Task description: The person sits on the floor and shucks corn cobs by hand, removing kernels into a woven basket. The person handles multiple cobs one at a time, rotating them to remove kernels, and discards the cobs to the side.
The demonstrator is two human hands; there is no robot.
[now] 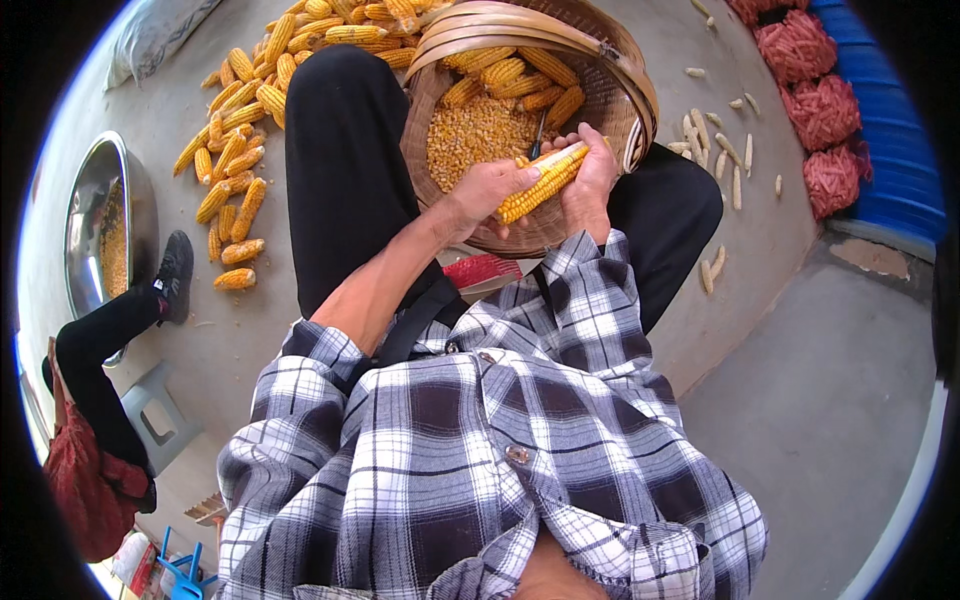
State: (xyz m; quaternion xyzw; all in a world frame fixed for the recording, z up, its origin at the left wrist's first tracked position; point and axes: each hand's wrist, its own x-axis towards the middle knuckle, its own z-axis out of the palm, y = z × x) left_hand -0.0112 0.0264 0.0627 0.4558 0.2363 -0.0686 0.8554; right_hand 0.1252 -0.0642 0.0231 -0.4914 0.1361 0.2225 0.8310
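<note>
Both hands hold one yellow corn cob [551, 182] tilted over a wicker basket [517, 238] between my knees. A pale strip without kernels runs along its upper side. My left hand [484, 196] has its thumb on that strip and fingers under the near end. My right hand [592, 176] wraps the far end from the right. Inside the basket lie loose corn kernels [480, 139] and several whole cobs [517, 75]. A thin tool with a dark handle [535, 148], perhaps an awl or screwdriver, stands among the kernels, partly hidden by my right hand.
Unshelled cobs [240, 150] are heaped on the floor at left and ahead. Stripped cobs [701, 135] lie at right, near red mesh sacks [814, 112]. A metal basin [135, 225] holds kernels. At far left sits another person [105, 420], near a grey stool [157, 416].
</note>
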